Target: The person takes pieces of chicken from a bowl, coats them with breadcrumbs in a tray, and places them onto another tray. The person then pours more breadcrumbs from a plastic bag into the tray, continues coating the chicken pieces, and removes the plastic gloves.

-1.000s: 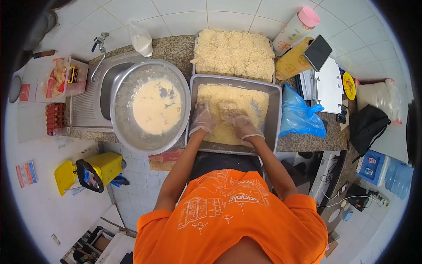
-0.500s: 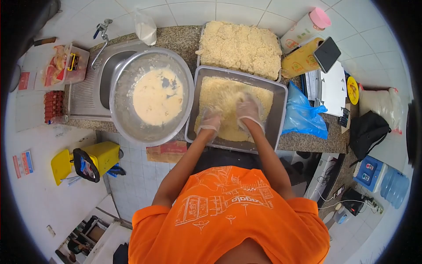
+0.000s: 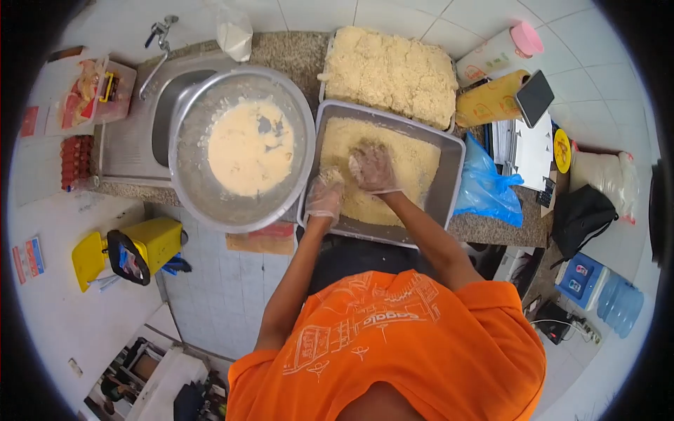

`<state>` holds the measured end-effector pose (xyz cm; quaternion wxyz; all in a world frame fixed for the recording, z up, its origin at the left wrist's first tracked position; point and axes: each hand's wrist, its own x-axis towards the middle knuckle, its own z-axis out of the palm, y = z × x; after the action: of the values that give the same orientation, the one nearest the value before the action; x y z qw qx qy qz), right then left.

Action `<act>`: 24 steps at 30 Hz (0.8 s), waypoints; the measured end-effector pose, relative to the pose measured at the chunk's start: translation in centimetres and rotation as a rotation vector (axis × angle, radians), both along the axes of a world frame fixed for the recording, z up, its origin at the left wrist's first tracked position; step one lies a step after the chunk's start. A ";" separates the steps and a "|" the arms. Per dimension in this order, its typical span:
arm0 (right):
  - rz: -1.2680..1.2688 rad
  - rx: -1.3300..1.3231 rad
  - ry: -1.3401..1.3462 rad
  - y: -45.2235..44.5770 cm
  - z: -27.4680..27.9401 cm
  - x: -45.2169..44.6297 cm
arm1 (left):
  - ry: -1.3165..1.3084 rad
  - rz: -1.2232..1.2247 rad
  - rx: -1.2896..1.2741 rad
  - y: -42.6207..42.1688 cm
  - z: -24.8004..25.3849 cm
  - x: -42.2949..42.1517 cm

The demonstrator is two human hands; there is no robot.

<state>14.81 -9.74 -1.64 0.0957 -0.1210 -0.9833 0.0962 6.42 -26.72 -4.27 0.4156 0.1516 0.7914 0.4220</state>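
Note:
Both hands wear clear plastic gloves over a grey tray (image 3: 455,184) with pale yellow crumbs (image 3: 414,158) in it. At the tray's left side, my left hand (image 3: 326,196) is closed around a crumb-coated piece whose shape is hard to make out. My right hand (image 3: 373,168) is in the crumbs near the tray's middle, its fingers crumb-covered and partly curled; whether something lies under them is hidden. Left of the tray stands a large metal bowl (image 3: 189,175) with creamy batter (image 3: 249,151). Behind, a second tray is heaped with crumb-coated pieces (image 3: 393,74).
A sink (image 3: 165,119) with a tap lies left of the bowl. Right of the tray are a blue plastic bag (image 3: 484,186), a yellow roll-shaped container (image 3: 488,99), a phone (image 3: 535,98) and papers (image 3: 528,151). A yellow bin (image 3: 158,245) stands on the floor at left.
My right hand has moved left and down into the crumbs from the tray's right part. My left hand has drawn back to the left edge and closed. The whole view has shifted slightly.

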 end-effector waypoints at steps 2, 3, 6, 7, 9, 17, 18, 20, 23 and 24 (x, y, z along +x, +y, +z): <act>-0.009 0.000 0.032 -0.4 -0.3 0.8 | 0.089 -0.089 -0.018 -0.2 -0.3 0.9; -0.050 -0.075 -0.011 -0.3 -0.5 0.8 | -0.025 0.067 -0.060 -0.5 -2.1 1.8; -0.083 -0.058 -0.040 -0.4 0.2 1.5 | -0.028 0.102 -0.154 0.6 -0.4 0.9; -0.085 -0.015 -0.053 -0.8 0.2 1.5 | 0.270 -0.253 -0.208 0.5 1.1 0.1; -0.043 -0.039 -0.128 -0.4 1.7 1.2 | 0.532 -0.600 -0.279 0.3 6.0 1.1; 0.092 -0.385 -0.796 6.3 7.8 0.8 | 0.037 0.020 0.020 1.0 1.2 2.7; 0.012 -0.282 -0.965 6.0 9.0 1.6 | 0.045 0.012 0.023 1.2 2.2 2.7; 0.097 -0.177 -0.682 6.6 4.9 4.5 | 0.165 -0.188 -0.085 1.5 5.3 2.6; 0.115 -0.301 -0.502 5.7 5.9 6.3 | 0.027 -0.068 0.041 0.7 2.8 2.6; 0.045 -0.535 -0.588 5.3 7.5 6.5 | 0.029 -0.078 0.051 1.1 3.6 2.9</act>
<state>21.35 -4.42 5.89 -0.2270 -0.1425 -0.9114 0.3122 9.30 -25.59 -0.70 0.4161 0.1989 0.7799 0.4231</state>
